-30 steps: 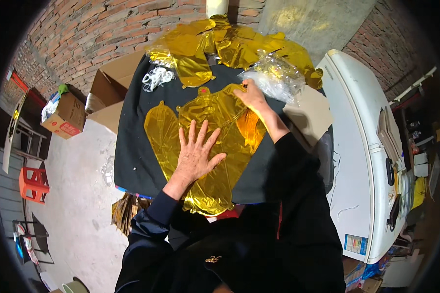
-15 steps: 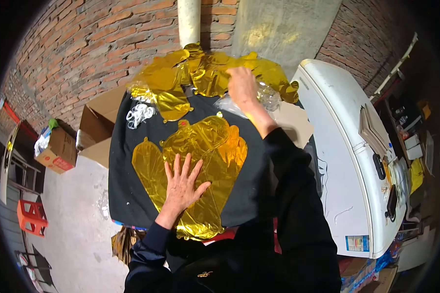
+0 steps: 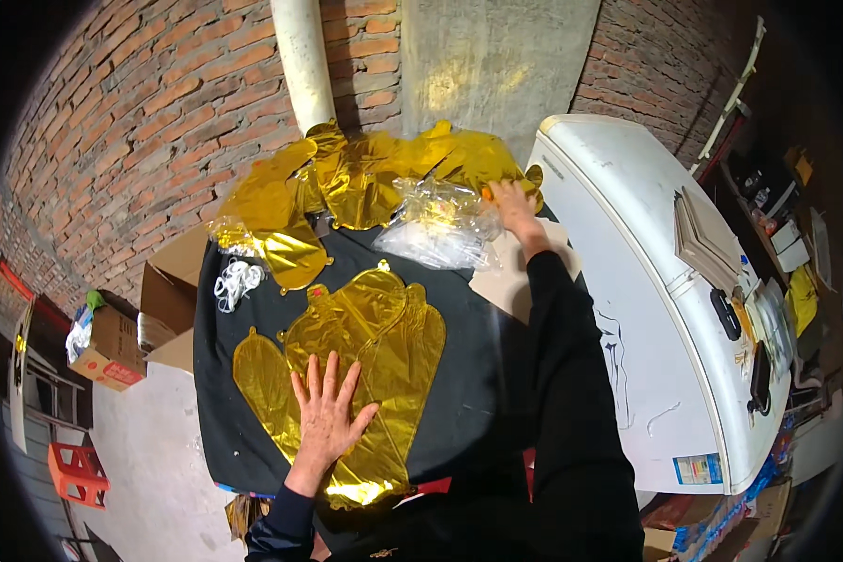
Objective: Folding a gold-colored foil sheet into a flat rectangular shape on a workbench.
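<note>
A flat, uninflated gold foil balloon (image 3: pixel 384 375) with rounded lobes lies on the black cloth. My left hand (image 3: pixel 326 417) rests palm down on it, fingers spread. Farther off on the right, my right hand (image 3: pixel 518 208) reaches to the edge of a heap of gold foil balloons (image 3: pixel 356 178), its fingers stretched onto the foil. A small orange spot shows beside its thumb; I cannot make out what it is. Clear plastic bags (image 3: pixel 436 229) lie just left of that hand. White string (image 3: pixel 238 284) sits in a loose bundle at the left.
Black cloth (image 3: pixel 478 375) covers the work surface, with a piece of cardboard (image 3: pixel 510 276) at its far right. A white fridge-like cabinet (image 3: pixel 618 281) borders the right side. Open cardboard boxes (image 3: pixel 173 300) and a red stool (image 3: pixel 78 473) stand to the left.
My right hand has moved from above the middle of the heap to its right edge, and its fingers have stretched out. My left hand stays on the balloon, whose right lobe no longer looks orange.
</note>
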A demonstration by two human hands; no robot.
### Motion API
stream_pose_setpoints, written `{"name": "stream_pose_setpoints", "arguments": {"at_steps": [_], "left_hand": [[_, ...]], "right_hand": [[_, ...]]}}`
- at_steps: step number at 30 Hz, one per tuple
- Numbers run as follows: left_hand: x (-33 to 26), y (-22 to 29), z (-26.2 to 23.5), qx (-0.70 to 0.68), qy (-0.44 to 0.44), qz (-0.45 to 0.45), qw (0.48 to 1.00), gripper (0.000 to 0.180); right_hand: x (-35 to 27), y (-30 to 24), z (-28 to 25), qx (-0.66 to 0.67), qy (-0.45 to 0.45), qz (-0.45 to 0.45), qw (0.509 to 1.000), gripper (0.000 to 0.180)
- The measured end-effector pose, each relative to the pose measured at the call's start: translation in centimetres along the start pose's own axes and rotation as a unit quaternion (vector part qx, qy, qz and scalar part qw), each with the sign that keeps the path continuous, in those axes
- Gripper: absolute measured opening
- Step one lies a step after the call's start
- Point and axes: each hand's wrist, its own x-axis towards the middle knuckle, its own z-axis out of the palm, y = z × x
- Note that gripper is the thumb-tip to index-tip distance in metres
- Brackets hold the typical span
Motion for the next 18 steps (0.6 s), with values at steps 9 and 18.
{"name": "stream_pose_setpoints", "arguments": {"at_steps": [9,18], "left_hand": [[0.3,0.5,-0.4,0.008,-0.029,-0.005,1.000,0.072],[0.3,0.3,-0.4,0.012,-0.030,-0.015,0.999,0.071]], "right_hand": [[1.0,1.1,6.2,0.011,0.102,-0.119,0.988,0.019],[2.1,0.5,2.8,0.291,0.083,-0.001,0.953,0.021]]}}
